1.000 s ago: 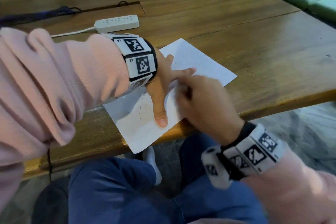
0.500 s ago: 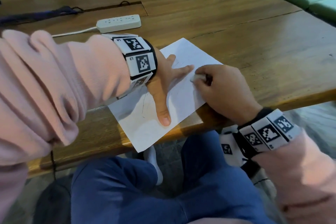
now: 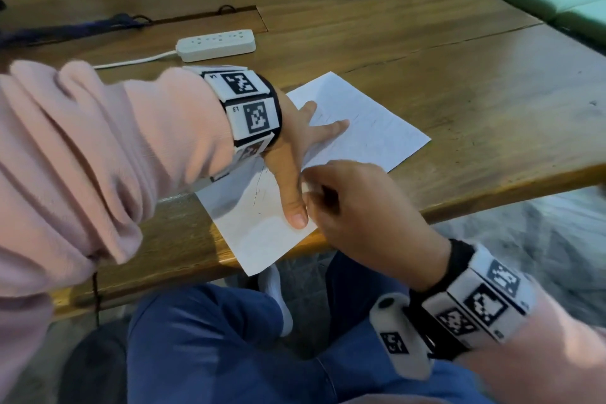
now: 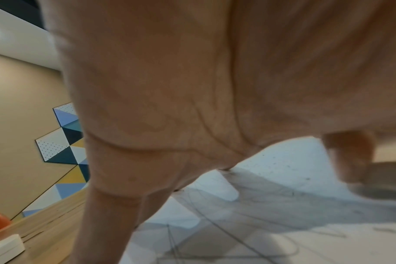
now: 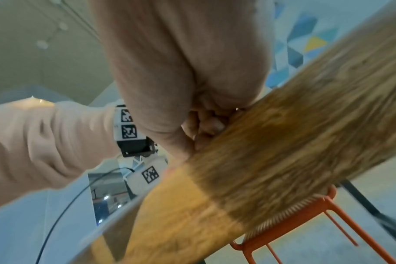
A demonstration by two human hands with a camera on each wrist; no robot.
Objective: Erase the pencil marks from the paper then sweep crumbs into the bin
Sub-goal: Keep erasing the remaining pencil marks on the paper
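Note:
A white sheet of paper (image 3: 370, 128) lies on the wooden table (image 3: 459, 82), its near corner hanging over the front edge. Thin pencil marks (image 3: 259, 187) show beside my left thumb. My left hand (image 3: 306, 157) presses flat on the sheet with thumb and fingers spread. My right hand (image 3: 314, 190) sits right beside that thumb, fingers curled round a small white eraser (image 3: 308, 188) that is mostly hidden. In the left wrist view the paper (image 4: 283, 205) carries long faint lines under my palm. The right wrist view shows my curled fingers (image 5: 206, 125) at the table's edge (image 5: 283, 160). No bin is in view.
A white power strip (image 3: 216, 44) with its cord lies on the table behind my left wrist. A dark strap (image 3: 82, 28) lies at the far left. My knees in blue trousers (image 3: 213, 348) are under the edge. An orange stool (image 5: 305, 223) stands under the table.
My right hand slid away across the sheet with the eraser, then came back toward the near edge beside my left thumb. The left hand stayed pressed on the paper.

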